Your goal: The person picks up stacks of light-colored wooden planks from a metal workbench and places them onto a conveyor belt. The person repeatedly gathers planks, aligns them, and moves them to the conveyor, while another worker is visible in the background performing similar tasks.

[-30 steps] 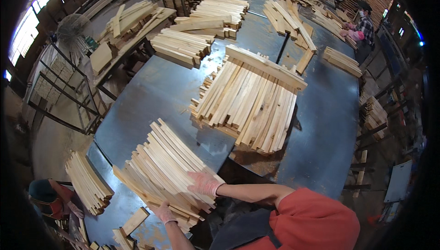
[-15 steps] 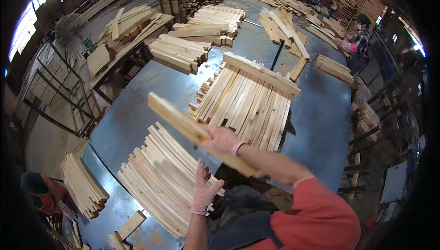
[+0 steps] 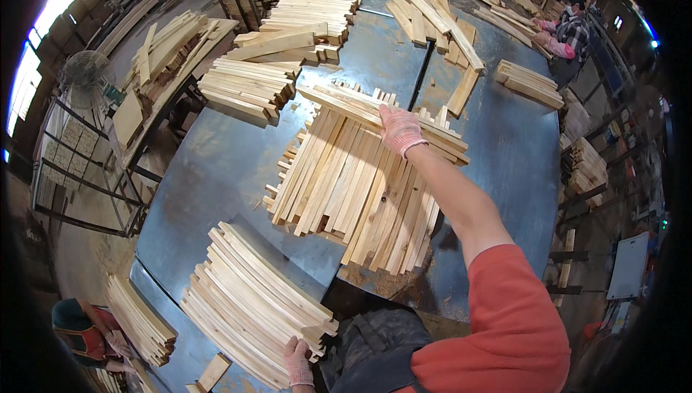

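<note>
My right hand [image 3: 401, 130], in a pinkish knit glove, is closed on a wooden board [image 3: 339, 107] lying crosswise over the far part of a stack of pale wood strips [image 3: 346, 169]. Another board edge shows beside it, partly hidden by the hand. My left hand [image 3: 297, 361], gloved alike, is at the near ends of a second row of wood strips [image 3: 252, 299], to the lower left. Its fingers touch the strip ends and look slightly apart, holding nothing that I can see.
Bundles of strips [image 3: 245, 86] and loose boards [image 3: 440, 21] lie across the metal table [image 3: 194, 184]. A co-worker [image 3: 569, 32] stands at the far right, another [image 3: 83, 332] at the lower left. A short wood block [image 3: 214, 373] lies near the front edge.
My right hand has carried a board away from me and to the right, onto the far part of the strip stack. My left hand has moved down and left to the strip ends.
</note>
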The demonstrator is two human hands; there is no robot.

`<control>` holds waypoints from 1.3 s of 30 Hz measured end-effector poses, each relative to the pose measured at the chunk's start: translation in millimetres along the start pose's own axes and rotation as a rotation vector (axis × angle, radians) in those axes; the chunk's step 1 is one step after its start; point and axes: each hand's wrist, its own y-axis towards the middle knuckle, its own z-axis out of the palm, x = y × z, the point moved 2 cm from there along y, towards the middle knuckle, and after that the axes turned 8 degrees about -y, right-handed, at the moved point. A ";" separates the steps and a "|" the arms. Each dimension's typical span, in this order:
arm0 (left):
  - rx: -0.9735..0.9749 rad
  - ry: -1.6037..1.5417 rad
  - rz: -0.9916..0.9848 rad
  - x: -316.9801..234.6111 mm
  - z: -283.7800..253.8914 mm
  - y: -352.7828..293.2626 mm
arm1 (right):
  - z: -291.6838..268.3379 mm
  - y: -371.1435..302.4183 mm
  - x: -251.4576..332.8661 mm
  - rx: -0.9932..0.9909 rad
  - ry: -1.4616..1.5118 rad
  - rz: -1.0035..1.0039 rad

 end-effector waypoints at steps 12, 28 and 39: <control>0.062 0.153 -0.036 -29.4 80.3 -33.7 | 18.3 -2.4 -6.3 -0.356 0.174 -0.102; -0.660 0.718 0.337 -29.6 -212.6 42.4 | 83.8 -232.9 342.5 0.346 1.180 -0.401; -0.400 1.065 0.323 -30.5 -297.0 175.6 | 210.1 -278.2 417.4 0.187 1.085 -0.303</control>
